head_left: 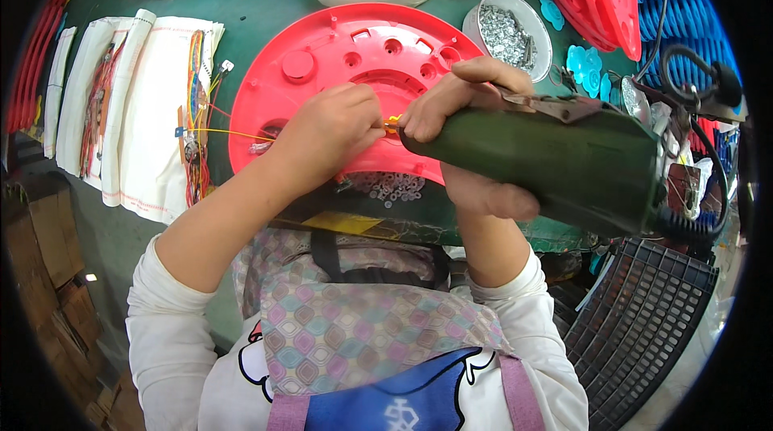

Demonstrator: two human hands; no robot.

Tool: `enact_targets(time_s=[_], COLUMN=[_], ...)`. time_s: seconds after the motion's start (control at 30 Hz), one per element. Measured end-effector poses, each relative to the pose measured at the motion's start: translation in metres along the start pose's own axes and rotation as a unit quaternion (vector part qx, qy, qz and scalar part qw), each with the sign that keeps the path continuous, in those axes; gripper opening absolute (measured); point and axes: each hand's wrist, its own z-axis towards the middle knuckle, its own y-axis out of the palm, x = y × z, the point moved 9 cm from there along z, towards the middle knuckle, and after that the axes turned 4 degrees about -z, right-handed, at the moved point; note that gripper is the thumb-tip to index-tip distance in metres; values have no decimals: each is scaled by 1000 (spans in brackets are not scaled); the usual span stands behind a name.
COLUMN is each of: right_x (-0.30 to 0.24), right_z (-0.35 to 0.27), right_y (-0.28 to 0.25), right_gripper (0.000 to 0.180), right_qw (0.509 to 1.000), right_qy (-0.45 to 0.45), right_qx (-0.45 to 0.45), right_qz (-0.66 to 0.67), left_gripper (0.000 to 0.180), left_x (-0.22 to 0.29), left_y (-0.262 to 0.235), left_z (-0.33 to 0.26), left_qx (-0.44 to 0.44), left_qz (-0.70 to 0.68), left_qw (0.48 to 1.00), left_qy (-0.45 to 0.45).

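Green counter [241, 4], red round plastic disc [322, 85] lying at centre. Dark green power screwdriver [555, 161] clamped in right hand [475, 109], coming in from 3 o'clock, tip at the disc's lower edge. Left hand [334, 129] pinching a small yellow part [392, 121] right at the tip. Possible slip onto fingertips; possible snag on yellow wire [225, 133] trailing toward 9 o'clock.

1. White long sleeves [165, 310], pushed up the forearms, fill the lower frame.
2. An apron [354, 326] with pastel diamond checks covers the chest.
3. Its blue patch [386, 399] sits bottom centre.
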Motion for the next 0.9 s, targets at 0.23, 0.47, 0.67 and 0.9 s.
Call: enact_targets(time_s=[0.23,0.47,0.67,0.9], right_x=[10,-4,-20,-14], right_z=[9,8,2,-7], right_y=[2,-15,-34,-48], right_gripper=[120,130,128,127], right_qw=[997,984,976,981], right_qy=[-32,-90,-140,-147], right_qx=[-70,17,24,23], right_qz=[-18,152,168,122], left_gripper=[17,22,25,31], left_x=[1,6,24,15], left_y=[1,0,5,21], left_z=[1,4,27,24], left_qx=[-3,8,1,-12], left_qz=[25,10,16,-29], left_qw=[999,1000,1000,998], left_qy=[-23,8,16,-50])
